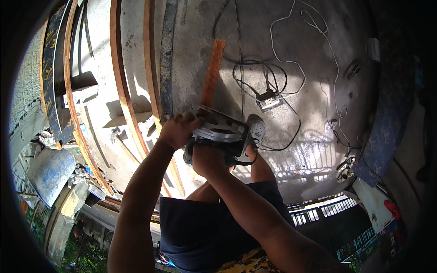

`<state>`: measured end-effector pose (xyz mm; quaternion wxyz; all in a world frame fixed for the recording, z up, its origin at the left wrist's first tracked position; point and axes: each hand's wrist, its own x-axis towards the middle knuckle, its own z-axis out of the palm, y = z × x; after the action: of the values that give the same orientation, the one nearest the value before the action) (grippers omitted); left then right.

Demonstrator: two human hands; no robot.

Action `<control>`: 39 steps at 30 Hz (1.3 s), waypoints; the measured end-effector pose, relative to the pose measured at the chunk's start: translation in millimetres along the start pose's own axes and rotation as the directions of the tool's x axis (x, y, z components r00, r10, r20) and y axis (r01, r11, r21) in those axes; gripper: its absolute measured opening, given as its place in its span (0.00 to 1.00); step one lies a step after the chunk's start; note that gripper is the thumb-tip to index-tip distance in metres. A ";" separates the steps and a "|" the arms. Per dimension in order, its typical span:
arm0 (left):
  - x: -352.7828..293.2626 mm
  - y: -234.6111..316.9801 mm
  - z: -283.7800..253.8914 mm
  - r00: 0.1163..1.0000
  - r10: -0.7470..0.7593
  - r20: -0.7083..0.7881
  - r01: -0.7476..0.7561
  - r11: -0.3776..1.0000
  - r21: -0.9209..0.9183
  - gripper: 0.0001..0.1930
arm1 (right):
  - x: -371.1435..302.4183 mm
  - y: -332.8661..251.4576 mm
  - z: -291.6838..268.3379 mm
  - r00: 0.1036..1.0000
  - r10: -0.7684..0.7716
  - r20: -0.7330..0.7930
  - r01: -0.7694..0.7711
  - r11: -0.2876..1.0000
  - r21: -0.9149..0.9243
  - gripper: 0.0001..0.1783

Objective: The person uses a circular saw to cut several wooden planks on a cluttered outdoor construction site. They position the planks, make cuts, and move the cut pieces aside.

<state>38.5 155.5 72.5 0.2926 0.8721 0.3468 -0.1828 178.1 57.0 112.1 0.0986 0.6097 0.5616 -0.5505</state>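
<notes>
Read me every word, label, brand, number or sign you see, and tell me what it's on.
No text can be read reliably here.
Dark blue board at right: yellowish printed marks, too small and blurred.
Dark blue board at far left: similar marks, unreadable.
Power tool: no legible lettering.
Socket block: too small to tell.

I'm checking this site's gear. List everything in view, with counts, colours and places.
Circular saw: one, silver and black, in both hands
Flat strip: one, rusty orange, beyond saw
Outlet block: one, whitish, ahead-right of saw
Cords: several, black and white, mostly right
Wooden beams: several, brown, left
Probable hammer: one, brown handle, beside a beam
Bent sheet: one, blue, far left
Shoe: one, grey, right of saw
Shorts: one pair, dark, below
Left hand: one, bare, saw's left edge
Right hand: one, bare, saw's near side
</notes>
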 end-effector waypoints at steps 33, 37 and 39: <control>1.2 -13.7 15.5 0.991 0.014 -0.130 -0.013 1.000 0.004 0.26 | 21.1 4.0 4.2 0.996 -0.020 0.092 0.023 0.999 -0.033 0.17; 0.4 -17.5 19.9 0.991 0.018 -0.132 -0.011 0.999 0.053 0.26 | 23.3 2.9 2.9 0.994 -0.038 0.101 0.042 0.998 -0.043 0.17; -0.1 -21.1 22.2 0.991 0.007 -0.130 0.000 0.999 0.053 0.27 | 26.5 1.8 1.9 0.992 -0.038 0.123 0.043 0.998 -0.036 0.17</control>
<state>20.8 153.7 47.5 0.2467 0.8903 0.3586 -0.1340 172.1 70.2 89.8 0.1334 0.5615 0.5774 -0.5776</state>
